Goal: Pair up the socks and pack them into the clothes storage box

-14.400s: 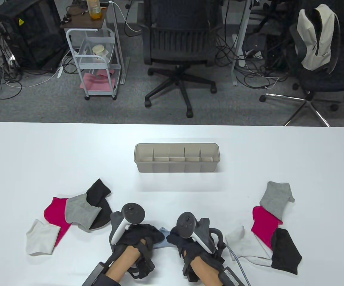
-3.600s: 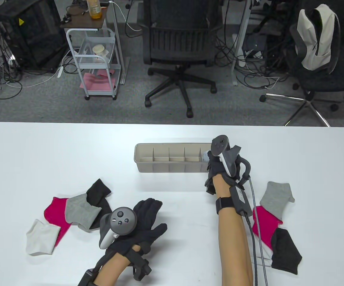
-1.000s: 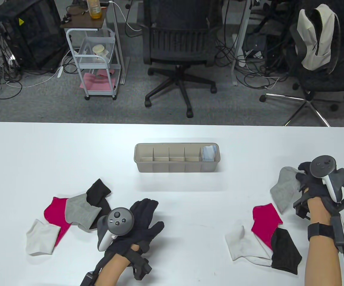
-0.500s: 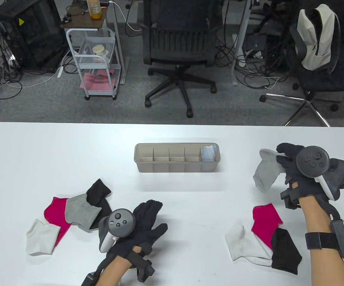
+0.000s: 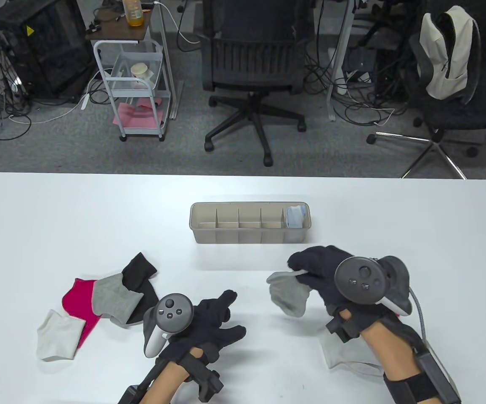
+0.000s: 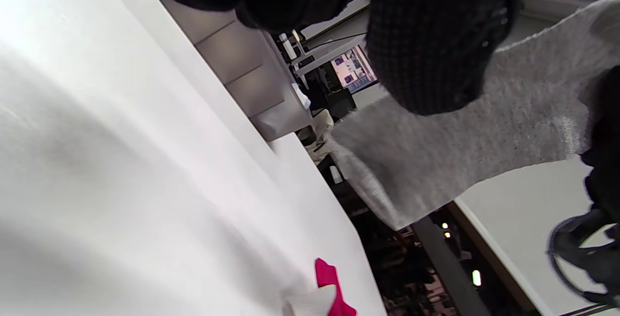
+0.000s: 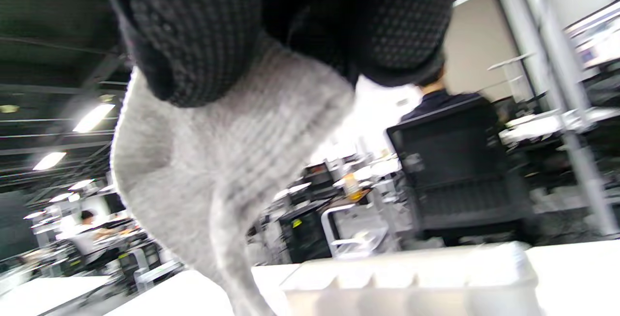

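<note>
My right hand [image 5: 310, 269] pinches a grey sock [image 5: 288, 295] by its cuff, so it hangs just above the table, right of centre. The right wrist view shows the grey sock [image 7: 218, 170] dangling below my fingers [image 7: 193, 30]. My left hand [image 5: 226, 315] is open with fingers spread, pointing toward that sock, and touches nothing. The beige storage box [image 5: 243, 240] stands mid-table with a folded light blue sock pair [image 5: 296, 216] in its rightmost compartment. On the left lies a pile of one grey sock [image 5: 114, 296], one black sock [image 5: 139, 269], one pink sock [image 5: 76, 299] and one white sock [image 5: 57, 334].
A white sock [image 5: 343, 357] lies under my right forearm, which hides the rest of that pile. Bare table [image 5: 78, 219] surrounds the box. Two office chairs [image 5: 251, 63] and a wire cart [image 5: 135, 84] stand beyond the far edge.
My right hand lifted the grey sock off the right pile and carried it left and nearer, toward the middle. My left hand shifted slightly right and spread its fingers.
</note>
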The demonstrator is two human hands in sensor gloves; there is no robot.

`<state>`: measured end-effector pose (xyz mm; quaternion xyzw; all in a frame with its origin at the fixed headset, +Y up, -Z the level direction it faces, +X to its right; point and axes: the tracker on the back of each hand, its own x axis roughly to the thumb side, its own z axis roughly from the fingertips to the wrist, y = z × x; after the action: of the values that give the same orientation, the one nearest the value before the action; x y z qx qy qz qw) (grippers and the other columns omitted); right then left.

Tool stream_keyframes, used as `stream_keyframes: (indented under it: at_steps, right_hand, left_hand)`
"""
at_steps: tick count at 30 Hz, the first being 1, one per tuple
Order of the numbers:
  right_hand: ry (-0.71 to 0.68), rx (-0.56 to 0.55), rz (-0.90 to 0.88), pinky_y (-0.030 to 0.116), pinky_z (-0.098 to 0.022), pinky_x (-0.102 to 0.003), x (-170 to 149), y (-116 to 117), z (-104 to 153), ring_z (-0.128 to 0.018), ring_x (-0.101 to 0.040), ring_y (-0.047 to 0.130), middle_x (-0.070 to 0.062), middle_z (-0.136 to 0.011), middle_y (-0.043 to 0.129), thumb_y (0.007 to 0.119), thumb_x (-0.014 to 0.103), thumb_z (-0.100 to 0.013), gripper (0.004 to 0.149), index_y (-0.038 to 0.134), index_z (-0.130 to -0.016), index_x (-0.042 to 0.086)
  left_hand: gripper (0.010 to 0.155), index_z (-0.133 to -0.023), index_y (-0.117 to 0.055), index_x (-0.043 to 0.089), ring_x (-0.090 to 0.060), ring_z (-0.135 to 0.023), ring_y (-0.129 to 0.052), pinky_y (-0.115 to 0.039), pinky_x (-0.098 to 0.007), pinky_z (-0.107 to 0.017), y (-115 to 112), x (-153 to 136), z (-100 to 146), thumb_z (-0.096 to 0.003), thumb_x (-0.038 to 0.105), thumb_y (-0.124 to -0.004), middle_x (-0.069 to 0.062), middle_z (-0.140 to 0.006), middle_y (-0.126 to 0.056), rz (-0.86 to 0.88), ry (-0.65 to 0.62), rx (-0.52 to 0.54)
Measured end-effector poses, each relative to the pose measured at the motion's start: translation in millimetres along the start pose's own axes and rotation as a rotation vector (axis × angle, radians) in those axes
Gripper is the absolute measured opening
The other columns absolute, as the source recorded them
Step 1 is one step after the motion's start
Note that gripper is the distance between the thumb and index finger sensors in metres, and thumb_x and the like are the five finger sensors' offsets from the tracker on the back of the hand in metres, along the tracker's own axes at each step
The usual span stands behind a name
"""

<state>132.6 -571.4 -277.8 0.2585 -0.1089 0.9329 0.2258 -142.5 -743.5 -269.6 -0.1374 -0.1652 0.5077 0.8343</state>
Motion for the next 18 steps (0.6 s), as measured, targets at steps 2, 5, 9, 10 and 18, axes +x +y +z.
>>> stream_keyframes:
  at_steps: [2, 5, 9, 10, 18]
  right_hand:
    - [-0.022, 0.022, -0.024, 0.086, -0.051, -0.031, 8, 9, 1, -0.067, -0.010, 0.101, 0.013, -0.079, 0.100, 0.089, 0.036, -0.038, 0.039, 0.083, -0.075, 0.047]
    - [-0.089, 0.075, -0.058, 0.086, -0.051, -0.030, 24, 27, 1, -0.068, -0.010, 0.100, 0.013, -0.080, 0.100, 0.089, 0.036, -0.038, 0.040, 0.082, -0.076, 0.046]
    - [-0.110, 0.084, -0.118, 0.086, -0.050, -0.029, 33, 37, -1, -0.066, -0.011, 0.101, 0.012, -0.080, 0.100, 0.089, 0.036, -0.039, 0.040, 0.081, -0.077, 0.045]
    - [-0.101, 0.073, -0.111, 0.086, -0.049, -0.029, 33, 38, -3, -0.066, -0.011, 0.101, 0.012, -0.080, 0.100, 0.088, 0.036, -0.039, 0.040, 0.081, -0.077, 0.044]
    - [0.123, 0.020, 0.032, 0.088, -0.042, -0.030, 9, 66, -22, -0.056, -0.011, 0.104, 0.009, -0.074, 0.103, 0.088, 0.038, -0.038, 0.040, 0.082, -0.078, 0.041]
  left_hand:
    - [0.090, -0.113, -0.041, 0.018, -0.040, -0.066, -0.062, -0.050, -0.062, -0.051, -3, 0, 0, -0.0417, 0.046, -0.087, -0.016, -0.091, -0.059, 0.007, 0.000, -0.021]
    - [0.086, -0.112, -0.048, 0.021, -0.039, -0.064, -0.062, -0.050, -0.062, -0.050, -9, 0, -1, -0.0396, 0.039, -0.092, -0.015, -0.089, -0.060, -0.037, 0.011, -0.030]
    - [0.052, -0.090, -0.084, 0.021, -0.038, -0.058, -0.068, -0.055, -0.062, -0.047, -12, 0, 0, -0.0413, 0.038, -0.091, -0.013, -0.079, -0.072, -0.123, 0.042, -0.024]
    - [0.050, -0.085, -0.089, 0.013, -0.038, -0.057, -0.070, -0.056, -0.062, -0.046, -13, 0, 1, -0.0415, 0.038, -0.090, -0.012, -0.076, -0.074, -0.157, 0.063, -0.022]
    - [0.036, -0.068, -0.097, 0.021, -0.035, -0.045, -0.078, -0.063, -0.061, -0.040, -21, -15, 2, -0.0382, 0.041, -0.092, -0.009, -0.057, -0.085, -0.251, 0.248, -0.052]
